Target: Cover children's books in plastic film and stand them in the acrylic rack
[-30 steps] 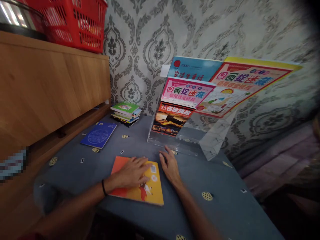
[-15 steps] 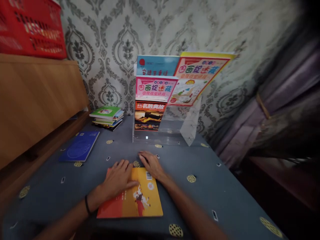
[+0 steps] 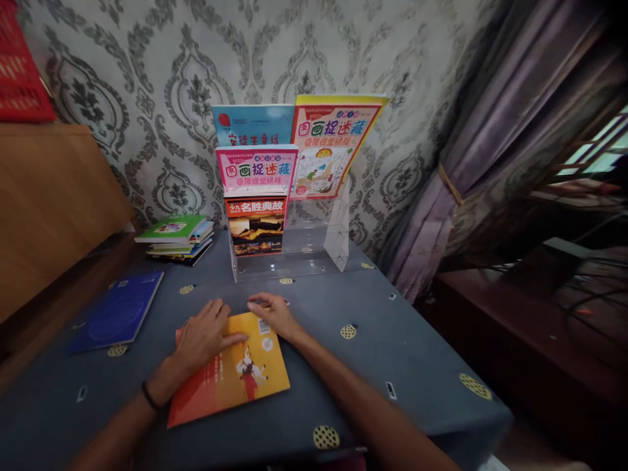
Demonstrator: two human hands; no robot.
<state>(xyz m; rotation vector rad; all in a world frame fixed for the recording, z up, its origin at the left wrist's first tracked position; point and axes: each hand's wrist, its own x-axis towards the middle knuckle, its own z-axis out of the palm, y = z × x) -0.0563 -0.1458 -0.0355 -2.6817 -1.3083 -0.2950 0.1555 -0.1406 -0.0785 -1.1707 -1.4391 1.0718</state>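
A thin orange-and-yellow book [image 3: 255, 373] lies in front of me, with a barcode near its far right corner and a small picture of a white animal and a red figure on its cover. My left hand [image 3: 203, 337] rests over its far left part, fingers loosely stretched past the far edge and thumb out across the cover. At the far right corner is my right hand [image 3: 275, 317], its fingers lightly bent and pointing left along the edge, thumb apart from them. Both hands touch the book; part of its far edge is hidden under them.
A clear acrylic rack [image 3: 338, 239] holding several upright books stands at the back. Left of it are a stack of books [image 3: 174, 239] and a blue book [image 3: 122, 307]. A wooden cabinet [image 3: 53, 203] bounds the left; a purple curtain [image 3: 432, 216] hangs right.
The view has swung right. The orange-and-yellow book has turned slightly, its right side tipping farther away. My right hand's fingers have moved in to its far right corner; my left hand stays on it.
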